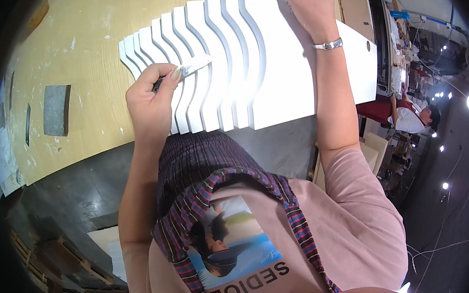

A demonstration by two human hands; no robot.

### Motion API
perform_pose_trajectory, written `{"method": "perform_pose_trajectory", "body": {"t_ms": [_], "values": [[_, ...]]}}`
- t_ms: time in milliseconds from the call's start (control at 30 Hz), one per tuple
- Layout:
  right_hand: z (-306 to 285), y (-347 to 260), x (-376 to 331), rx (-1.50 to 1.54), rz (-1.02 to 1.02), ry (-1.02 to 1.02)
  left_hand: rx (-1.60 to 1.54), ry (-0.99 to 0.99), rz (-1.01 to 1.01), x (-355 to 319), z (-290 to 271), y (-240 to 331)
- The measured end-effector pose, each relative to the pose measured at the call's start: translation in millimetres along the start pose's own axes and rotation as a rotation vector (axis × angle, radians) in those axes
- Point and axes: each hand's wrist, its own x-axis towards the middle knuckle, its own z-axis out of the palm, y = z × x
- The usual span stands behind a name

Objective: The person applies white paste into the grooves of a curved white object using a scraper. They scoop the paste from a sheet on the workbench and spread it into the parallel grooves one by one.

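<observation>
A white panel with stepped, wavy-edged layers (289,68) lies on the table before me. My left hand (153,95) is closed around the dark handle of a putty knife (196,65). White paste coats its blade, which is over the wavy steps in the panel's left half. Reaching to the far side, my right hand (315,10) is above the panel's far edge with its fingers curled. A whitish, shiny bit shows at those fingers, cut off by the picture's upper edge, and I cannot make out what it is.
A pale wooden table (89,53), specked with white, carries a grey rectangular piece (56,110) and a thin dark strip (28,125) on the left. Wooden pallets (64,259) stand on the floor at lower left. Another person (407,117) is farther off at right.
</observation>
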Motion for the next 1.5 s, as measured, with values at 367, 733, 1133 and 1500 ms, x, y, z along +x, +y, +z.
{"method": "perform_pose_trajectory", "body": {"t_ms": [367,733,1133,1500], "values": [[-3.3,0.6,1.6,0.010,0.037,0.002,0.039,0.034,0.022,1.0,1.0,4.2],[-3.2,-1.0,-0.7,0.029,0.015,0.002,0.341,-0.067,0.480,0.9,-10.5,0.2],[-6.2,2.7,1.1,0.014,0.012,-0.011,0.382,-0.027,0.566,14.0,-2.0,4.0],[-7.2,1.3,6.7,0.005,-0.002,-0.004,0.357,-0.006,0.539,22.4,-0.3,2.2]]}}
